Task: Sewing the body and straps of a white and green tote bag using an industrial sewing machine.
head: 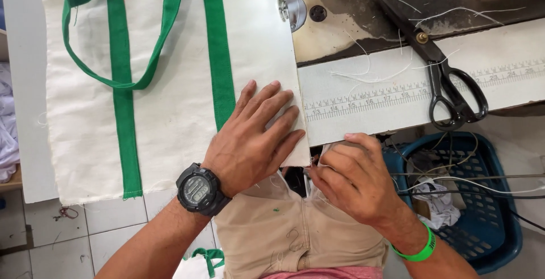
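A cream cloth panel point(170, 108) with green webbing straps point(218, 46) sewn on lies over the sewing table. My left hand point(255, 140), with a black watch on the wrist, presses flat on the panel's near right corner, fingers spread. My right hand point(355, 177), with a green wristband, pinches the cloth's corner edge at the table's front edge, just right of the left hand. The sewing machine's presser foot point(284, 1) stands beyond the cloth's right edge.
Black scissors point(448, 80) lie on the table's white ruler strip point(397, 94) to the right. A blue plastic basket point(482, 211) with scraps and cables sits on the floor at right. The floor below is white tile point(85, 228). Loose threads litter the machine bed.
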